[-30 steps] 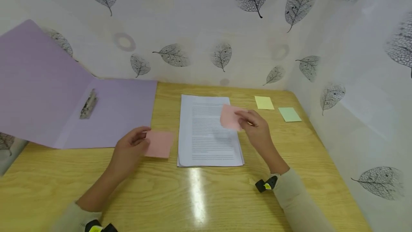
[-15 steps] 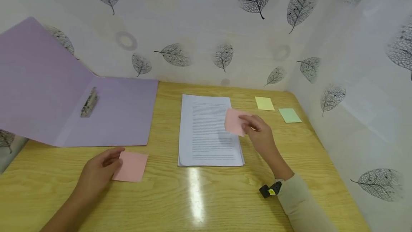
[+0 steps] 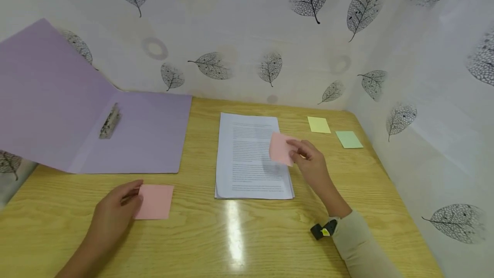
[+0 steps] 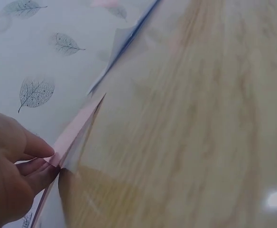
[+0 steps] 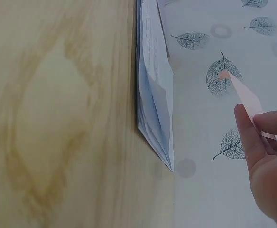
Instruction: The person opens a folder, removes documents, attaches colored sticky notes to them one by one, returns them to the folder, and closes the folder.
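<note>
In the head view my left hand (image 3: pixel 113 211) pinches the left edge of a pink sticky note (image 3: pixel 156 201), low over the table in front of the purple folder (image 3: pixel 154 136). The left wrist view shows that note (image 4: pixel 79 124) nearly edge-on between thumb and fingers. My right hand (image 3: pixel 311 164) holds another pink sticky note (image 3: pixel 281 148) between thumb and fingers, above the right side of a stack of printed paper (image 3: pixel 247 162). From the right wrist, this note (image 5: pixel 245 99) points up and away from the fingertips.
The folder lies spread at the left, its cover raised, with a metal clip (image 3: pixel 110 121) at the spine. A yellow note (image 3: pixel 319 125) and a green note (image 3: pixel 349 139) lie at the back right. Leaf-patterned wall covering (image 3: pixel 231 20) borders the wooden table (image 3: pixel 185 243).
My left hand has moved left and toward me with its pink note, away from the paper stack. The right hand has shifted slightly right and nearer, still holding its note.
</note>
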{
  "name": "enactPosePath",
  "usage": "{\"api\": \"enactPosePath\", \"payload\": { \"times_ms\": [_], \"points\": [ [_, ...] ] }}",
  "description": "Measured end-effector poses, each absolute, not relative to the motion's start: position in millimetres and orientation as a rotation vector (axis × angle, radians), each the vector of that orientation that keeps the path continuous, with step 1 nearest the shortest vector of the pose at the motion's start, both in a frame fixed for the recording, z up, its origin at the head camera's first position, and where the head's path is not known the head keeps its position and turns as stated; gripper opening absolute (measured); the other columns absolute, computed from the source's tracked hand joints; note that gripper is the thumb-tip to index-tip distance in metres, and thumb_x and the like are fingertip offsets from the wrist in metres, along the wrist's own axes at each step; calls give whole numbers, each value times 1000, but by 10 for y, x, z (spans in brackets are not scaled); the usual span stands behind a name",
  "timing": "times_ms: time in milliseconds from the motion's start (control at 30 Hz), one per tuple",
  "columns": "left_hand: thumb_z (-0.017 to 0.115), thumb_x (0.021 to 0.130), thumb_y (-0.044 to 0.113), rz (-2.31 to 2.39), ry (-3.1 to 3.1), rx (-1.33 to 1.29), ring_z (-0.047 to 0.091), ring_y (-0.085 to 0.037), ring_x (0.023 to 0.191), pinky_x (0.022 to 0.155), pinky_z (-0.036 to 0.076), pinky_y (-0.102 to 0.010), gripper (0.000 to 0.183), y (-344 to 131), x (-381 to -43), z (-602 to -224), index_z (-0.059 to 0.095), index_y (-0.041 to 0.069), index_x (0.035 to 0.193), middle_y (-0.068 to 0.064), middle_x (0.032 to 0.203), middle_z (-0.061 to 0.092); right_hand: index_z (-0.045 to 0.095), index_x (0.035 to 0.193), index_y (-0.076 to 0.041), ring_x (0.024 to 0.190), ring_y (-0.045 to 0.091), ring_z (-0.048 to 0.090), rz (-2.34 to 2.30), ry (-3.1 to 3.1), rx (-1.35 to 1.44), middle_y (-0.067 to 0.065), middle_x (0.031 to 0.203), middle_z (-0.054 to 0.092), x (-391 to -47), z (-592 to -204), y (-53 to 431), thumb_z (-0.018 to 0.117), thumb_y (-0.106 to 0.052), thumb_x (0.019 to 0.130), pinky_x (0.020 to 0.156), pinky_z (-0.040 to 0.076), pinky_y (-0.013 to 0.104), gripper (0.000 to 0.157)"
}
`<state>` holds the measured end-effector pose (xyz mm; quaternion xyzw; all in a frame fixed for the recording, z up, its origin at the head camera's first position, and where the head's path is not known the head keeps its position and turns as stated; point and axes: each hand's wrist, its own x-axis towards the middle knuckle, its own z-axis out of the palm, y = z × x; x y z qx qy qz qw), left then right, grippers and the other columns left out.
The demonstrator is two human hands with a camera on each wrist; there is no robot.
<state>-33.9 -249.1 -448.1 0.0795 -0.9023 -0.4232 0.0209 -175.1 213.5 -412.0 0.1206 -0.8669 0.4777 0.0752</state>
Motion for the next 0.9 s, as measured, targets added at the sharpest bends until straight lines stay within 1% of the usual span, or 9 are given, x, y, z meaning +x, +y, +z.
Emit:
{"api": "enactPosePath", "payload": {
  "times_ms": [33,100,133,233,333,500,633,733,900],
  "points": [
    [61,101,15,-1273,-2785,233,61,-25,115,77,40,2,44,-2488,-326,-4485,55,2,143,-22,131,62,69,129,-11,99,20,59,1439,-2597,364,11,110,63,-1749,-4121,2133,65,-10,99,73,50,14,31],
    [62,99,11,-1215,-2749,218,63,-15,109,76,39,4,41,-2485,-302,-4491,58,1,139,-22,127,64,68,131,-11,101,20,60,1458,-2594,363,11,113,64,-1743,-4119,2131,65,-11,99,74,51,13,32],
    [63,98,10,-1202,-2726,212,62,-6,106,76,39,4,40,-2485,-292,-4494,60,0,137,-23,126,64,67,132,-11,101,19,60,1467,-2592,365,12,115,64,-1740,-4118,2129,65,-11,99,74,52,13,33],
    [64,96,6,-1174,-2661,199,51,18,98,77,39,5,36,-2474,-280,-4480,63,0,132,-21,122,66,66,133,-13,98,17,60,1502,-2587,366,12,118,64,-1733,-4112,2125,65,-13,99,73,51,13,34],
    [63,98,7,-1255,-2625,150,44,26,98,79,42,3,36,-2415,-321,-4429,63,2,134,-20,124,65,66,133,-12,96,13,60,1548,-2570,371,13,120,64,-1724,-4098,2109,66,-14,98,72,52,14,35],
    [61,103,22,-1477,-2610,9,52,20,103,84,46,-3,38,-2125,-560,-4308,60,9,138,-12,131,64,65,134,-8,90,7,62,1686,-2506,392,16,117,64,-1711,-4075,2057,67,-13,98,77,58,21,36],
    [61,102,31,-1692,-2580,-122,61,2,112,89,50,-10,42,-1746,-828,-4229,60,13,140,-6,136,63,66,133,-9,83,8,64,1765,-2462,411,15,104,65,-1697,-4077,1999,64,-17,100,79,61,31,34],
    [64,101,30,-1836,-2551,-216,64,-12,114,92,53,-18,41,-1434,-1029,-4186,61,15,138,-7,134,64,66,132,-10,83,10,66,1792,-2449,418,13,100,66,-1684,-4080,1956,62,-21,101,81,61,35,33],
    [67,99,21,-2055,-2498,-329,67,-24,111,93,57,-35,37,-985,-1299,-4115,63,15,136,-12,129,67,63,137,-12,84,10,68,1807,-2462,405,13,102,65,-1658,-4052,1897,64,-21,101,83,61,38,37]
  ]
}}
